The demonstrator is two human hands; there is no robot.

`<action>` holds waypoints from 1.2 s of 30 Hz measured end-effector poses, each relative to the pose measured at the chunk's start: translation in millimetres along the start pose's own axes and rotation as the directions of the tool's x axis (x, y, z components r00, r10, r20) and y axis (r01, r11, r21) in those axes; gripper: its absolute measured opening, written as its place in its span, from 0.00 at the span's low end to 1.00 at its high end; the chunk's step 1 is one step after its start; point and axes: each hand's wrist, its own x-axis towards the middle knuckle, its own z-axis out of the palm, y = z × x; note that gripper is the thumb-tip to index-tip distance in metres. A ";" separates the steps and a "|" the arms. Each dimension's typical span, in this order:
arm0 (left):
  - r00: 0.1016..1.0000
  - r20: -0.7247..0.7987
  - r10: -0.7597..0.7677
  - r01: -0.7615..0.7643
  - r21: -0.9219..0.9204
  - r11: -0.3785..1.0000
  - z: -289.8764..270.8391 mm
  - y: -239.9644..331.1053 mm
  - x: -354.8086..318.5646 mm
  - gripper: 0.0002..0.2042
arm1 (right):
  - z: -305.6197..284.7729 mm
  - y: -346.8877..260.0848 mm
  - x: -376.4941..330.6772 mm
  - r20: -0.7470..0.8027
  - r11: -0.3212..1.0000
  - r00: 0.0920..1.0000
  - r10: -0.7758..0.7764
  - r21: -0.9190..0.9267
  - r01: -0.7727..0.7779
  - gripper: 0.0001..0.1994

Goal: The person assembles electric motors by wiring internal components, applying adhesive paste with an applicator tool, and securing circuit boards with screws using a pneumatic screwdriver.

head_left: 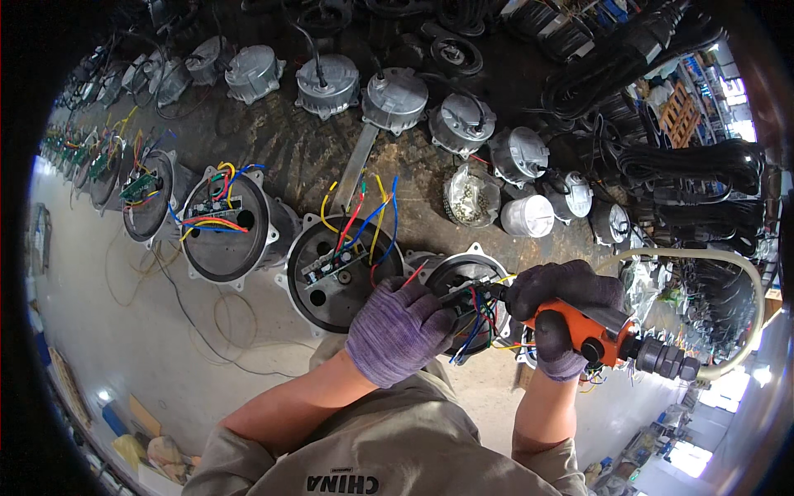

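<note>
My right hand (pixel 571 285), in a dark purple glove, grips an orange power screwdriver (pixel 610 345) with a beige hose (pixel 754 298) at its back end. The tool's tip points left into an open round metal housing (pixel 477 255). Inside that housing is a dark circuit board (pixel 453 296) with red, blue and green wires (pixel 480 324). My left hand (pixel 399 329), in a purple knit glove, lies at the housing's left side with fingers curled beside the board. Its fingertips are partly hidden, and what they pinch cannot be made out. A red wire sticks up beside its fingers.
Left of my hands stands another open housing (pixel 291 277) with a board and loose wires, then several more in a row. Metal end covers (pixel 395 97) with black cables line the dark bench (pixel 273 153). A bag of small screws (pixel 471 197) and a white cup (pixel 528 217) stand ahead.
</note>
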 end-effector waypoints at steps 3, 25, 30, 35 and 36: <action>0.999 0.031 -0.009 0.009 -0.006 1.000 -0.4 0.3 0.4 0.10 | 3.2 1.7 2.4 -0.049 0.992 0.995 0.082 0.096 -0.077 0.19; 1.000 -0.004 0.006 -0.006 -0.034 0.999 4.3 -3.9 -3.7 0.12 | 1.6 2.1 -5.2 -0.196 0.983 0.979 0.063 0.181 -0.027 0.21; 0.999 -0.027 0.027 -0.028 -0.047 0.999 1.8 -5.1 -1.6 0.13 | 7.6 -1.7 -9.8 -0.190 0.987 0.981 -0.042 0.146 0.070 0.21; 1.000 -0.006 0.027 -0.027 -0.070 0.997 0.8 -6.5 -2.7 0.14 | 8.3 0.0 -7.5 -0.151 0.986 0.988 -0.032 0.159 0.056 0.20; 1.000 -0.009 0.027 -0.028 -0.063 0.998 1.2 -6.4 -2.4 0.14 | 7.9 0.6 -8.8 -0.151 0.986 0.988 -0.031 0.157 0.054 0.20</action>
